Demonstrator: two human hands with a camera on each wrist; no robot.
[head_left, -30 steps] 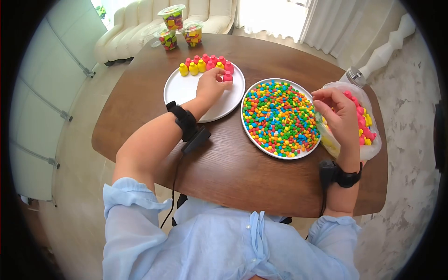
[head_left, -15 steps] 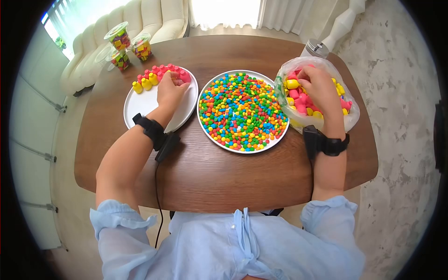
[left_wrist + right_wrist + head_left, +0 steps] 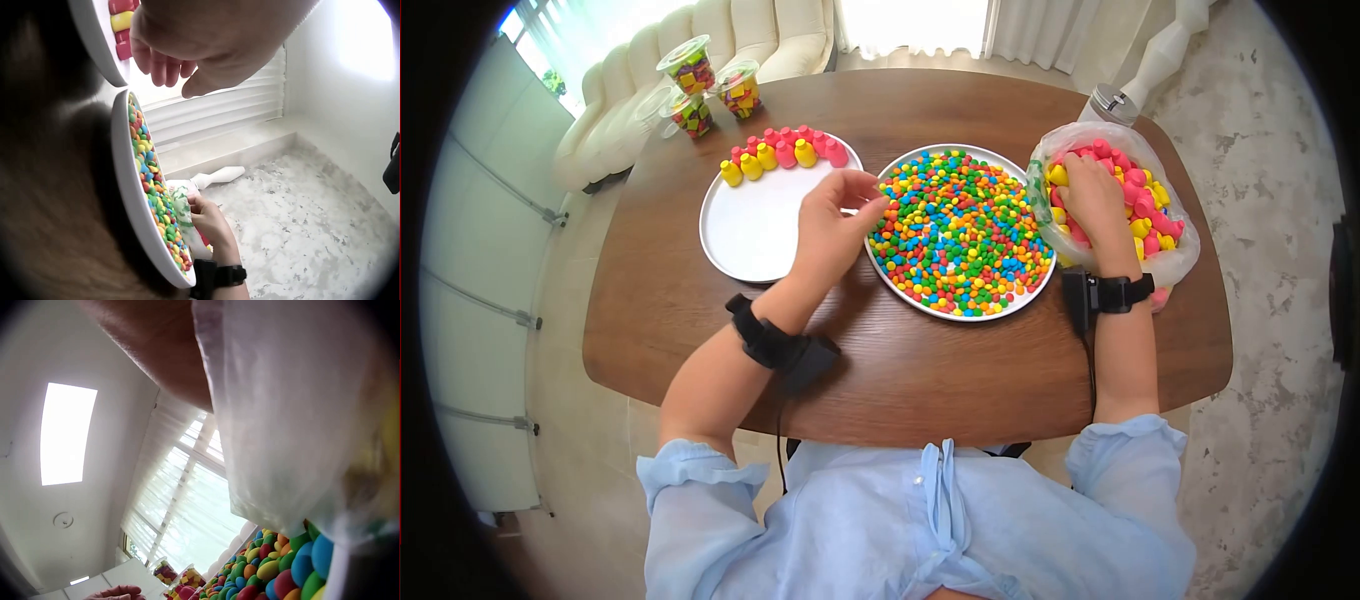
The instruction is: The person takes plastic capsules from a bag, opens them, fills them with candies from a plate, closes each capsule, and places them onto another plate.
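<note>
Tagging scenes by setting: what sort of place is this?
Likely a home living or dining room: a cream sofa and white curtains beyond a wooden table.

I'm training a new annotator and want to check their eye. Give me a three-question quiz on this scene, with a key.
1. Which hand is at the plastic bag: A) left; B) right; C) both?
2. True or false: the candy plate lies between that bag and the plate with bottle-shaped pieces.
3. Fill in: those pieces on the plate are pink and ____.

Key: 1. B, the right hand. 2. True. 3. Yellow.
</note>
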